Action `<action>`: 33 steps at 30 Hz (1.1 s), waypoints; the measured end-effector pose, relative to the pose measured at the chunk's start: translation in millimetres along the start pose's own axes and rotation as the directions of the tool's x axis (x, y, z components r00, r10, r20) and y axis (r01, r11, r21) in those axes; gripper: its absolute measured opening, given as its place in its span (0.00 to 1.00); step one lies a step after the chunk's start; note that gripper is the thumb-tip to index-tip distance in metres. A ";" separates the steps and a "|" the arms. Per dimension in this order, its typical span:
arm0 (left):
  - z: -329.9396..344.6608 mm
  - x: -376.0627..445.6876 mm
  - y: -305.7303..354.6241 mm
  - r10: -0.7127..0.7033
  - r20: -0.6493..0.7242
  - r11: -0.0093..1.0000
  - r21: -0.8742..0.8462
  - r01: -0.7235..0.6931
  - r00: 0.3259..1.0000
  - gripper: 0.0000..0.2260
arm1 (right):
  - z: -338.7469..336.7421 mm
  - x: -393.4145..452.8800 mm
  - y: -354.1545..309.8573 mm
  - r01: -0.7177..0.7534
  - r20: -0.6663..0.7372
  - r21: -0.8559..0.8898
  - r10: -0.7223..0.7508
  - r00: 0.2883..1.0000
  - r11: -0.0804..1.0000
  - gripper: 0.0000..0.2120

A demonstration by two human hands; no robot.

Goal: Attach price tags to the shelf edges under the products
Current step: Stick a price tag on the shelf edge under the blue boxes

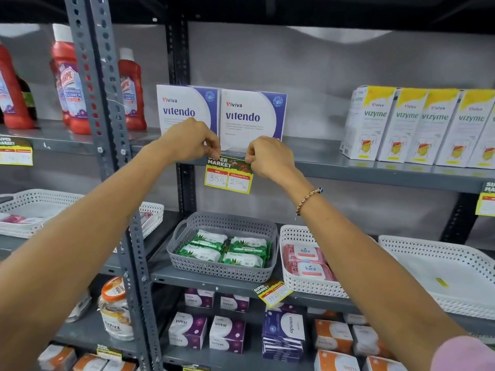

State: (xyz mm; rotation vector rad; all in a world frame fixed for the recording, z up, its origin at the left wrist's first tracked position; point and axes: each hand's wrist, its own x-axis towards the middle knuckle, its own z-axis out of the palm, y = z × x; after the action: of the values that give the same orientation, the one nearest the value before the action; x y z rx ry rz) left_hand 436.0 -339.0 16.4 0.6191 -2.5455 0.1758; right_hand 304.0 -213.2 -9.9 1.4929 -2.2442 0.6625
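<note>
Far left, the upper shelf carrying the red cleaner bottles already bears a yellow tag on its front edge; its writing is too blurred to read.

Centre, upper shelf: two Vitendo boxes stand side by side at the front. Directly beneath them the price tag in hand hangs against the shelf edge, top strip at the lip, yellow lower part dangling free. It reads 350 beside 200. The left hand is closed with fingertips pinched on the tag's upper left corner; the right hand, a beaded bracelet at its wrist, is closed likewise on the upper right corner. Whether the tag has bonded to the metal cannot be told. Judgement: this tag is at the fixing stage, not yet released.

Centre, middle shelf: a grey basket of green wipes packs has no tag visible under it. Beside it, a tilted tag sits on the edge near the white basket of Kara packs, crooked enough to warrant rechecking.

Right: the Vizyme boxes show no tag beneath them in view; one further tag is partly visible at the frame's edge.

Lowest shelves: two tags are partly seen.

Assessment: the task is partly done, with several positions outstanding.
</note>
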 end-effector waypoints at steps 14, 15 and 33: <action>12.8 3.6 -14.9 0.026 -0.121 0.999 0.046 -0.020 0.992 0.07 | 6.1 9.5 4.2 0.006 -0.066 -0.046 -0.009 0.998 0.999 0.09; 13.6 3.3 -15.8 0.018 -0.130 1.000 0.021 -0.016 0.991 0.07 | 7.1 9.4 6.1 -0.003 -0.064 -0.034 0.001 0.998 0.999 0.09; 32.5 4.3 -23.3 -0.081 -0.196 0.983 -0.178 0.046 0.977 0.06 | 18.9 3.5 18.4 -0.053 -0.107 0.113 0.065 0.992 0.992 0.18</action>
State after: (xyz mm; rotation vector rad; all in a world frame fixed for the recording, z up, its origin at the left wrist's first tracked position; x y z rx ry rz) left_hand 428.8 -369.1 -9.3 0.5832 -2.3114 -0.0048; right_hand 284.9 -220.5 -27.0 1.4073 -2.2074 0.8783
